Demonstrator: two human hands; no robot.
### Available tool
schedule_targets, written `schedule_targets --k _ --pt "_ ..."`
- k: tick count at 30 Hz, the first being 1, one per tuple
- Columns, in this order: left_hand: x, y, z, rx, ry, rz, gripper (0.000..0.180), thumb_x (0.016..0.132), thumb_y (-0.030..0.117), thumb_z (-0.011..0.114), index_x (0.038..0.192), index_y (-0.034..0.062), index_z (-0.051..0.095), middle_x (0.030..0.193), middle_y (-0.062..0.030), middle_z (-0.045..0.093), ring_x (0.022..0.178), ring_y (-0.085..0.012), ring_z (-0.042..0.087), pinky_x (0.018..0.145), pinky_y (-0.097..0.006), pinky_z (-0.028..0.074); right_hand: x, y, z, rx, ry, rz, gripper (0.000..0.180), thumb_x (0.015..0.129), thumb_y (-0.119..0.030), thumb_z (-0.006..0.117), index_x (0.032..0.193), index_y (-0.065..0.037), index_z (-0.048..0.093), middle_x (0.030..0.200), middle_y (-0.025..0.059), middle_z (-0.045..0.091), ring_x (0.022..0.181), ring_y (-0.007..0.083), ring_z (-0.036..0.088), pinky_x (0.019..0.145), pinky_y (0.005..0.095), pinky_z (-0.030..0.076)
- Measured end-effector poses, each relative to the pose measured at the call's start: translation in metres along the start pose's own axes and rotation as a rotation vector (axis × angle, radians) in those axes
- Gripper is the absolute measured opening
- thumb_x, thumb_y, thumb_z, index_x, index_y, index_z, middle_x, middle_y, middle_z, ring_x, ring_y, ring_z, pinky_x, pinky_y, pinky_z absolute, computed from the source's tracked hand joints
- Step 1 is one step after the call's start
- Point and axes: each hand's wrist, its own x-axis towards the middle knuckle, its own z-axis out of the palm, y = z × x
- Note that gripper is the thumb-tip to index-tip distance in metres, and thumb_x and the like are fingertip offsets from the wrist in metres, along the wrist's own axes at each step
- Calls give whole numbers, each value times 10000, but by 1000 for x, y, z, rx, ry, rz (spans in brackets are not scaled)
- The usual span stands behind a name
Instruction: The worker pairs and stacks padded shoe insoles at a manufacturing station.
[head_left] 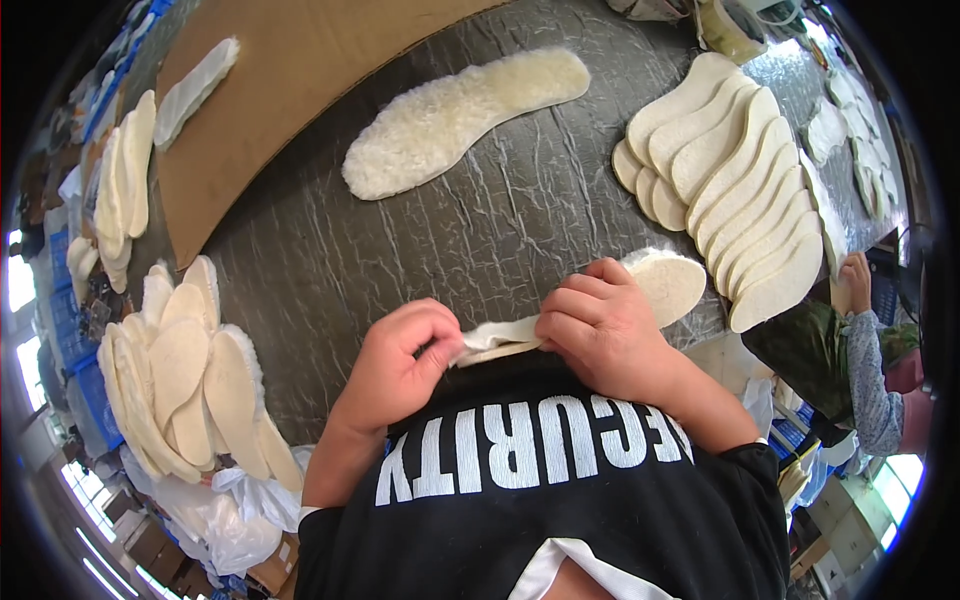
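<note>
Both hands grip one cream insole (655, 285) at the near edge of the counter (480, 230). The left hand (400, 360) pinches its heel end between curled fingers; the right hand (600, 325) closes over its middle (the toe sticks out to the right). A fleecy insole (460, 120) lies farther back, a fanned stack (735, 175) to the right, and a pile (190, 370) to the left.

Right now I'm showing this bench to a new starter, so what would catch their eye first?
Probably the two hands at the near edge of the dark table: the left hand and right hand both grip one cream insole. Beyond them a single fleecy insole lies alone, fuzzy side up. A fanned stack of smooth insoles fills the right side, and another pile sits at the left.
</note>
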Motion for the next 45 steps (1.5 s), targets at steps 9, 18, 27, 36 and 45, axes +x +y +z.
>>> schedule_targets --k 9,18,27,36,45 --pt "-5 -2 7 -37 151 -14 105 889 63 664 855 -9 596 863 -79 621 768 -180 581 726 -278 475 -1 2 -3 20 50 27 161 672 -133 678 800 -116 582 797 -13 583 733 189 595 682 348 417" --pt "-9 4 7 -55 133 26 135 904 121 670 850 15 606 919 -104 674 799 -220 637 736 -311 505 3 -3 -9 49 13 99 211 726 -161 725 884 -123 590 801 24 556 726 214 599 661 356 405" --pt "-11 14 6 -77 121 37 133 911 119 661 861 9 606 908 -121 675 784 -234 640 734 -308 504 26 -7 -6 143 -8 -10 276 725 -254 781 908 -120 623 860 17 604 764 231 602 729 375 406" --pt "-10 3 18 -620 263 -58 399 925 292 703 1140 -25 592 954 -56 647 883 -106 596 828 -260 476 33 3 5 310 -22 90 135 787 -120 703 814 -79 577 805 56 596 789 277 612 747 388 428" --pt "3 -32 28 -839 415 -193 143 975 92 608 1029 -26 666 904 -25 666 829 -102 611 776 -258 499 28 18 16 454 -9 267 146 836 -121 680 871 -43 561 860 119 612 762 361 620 653 439 490"
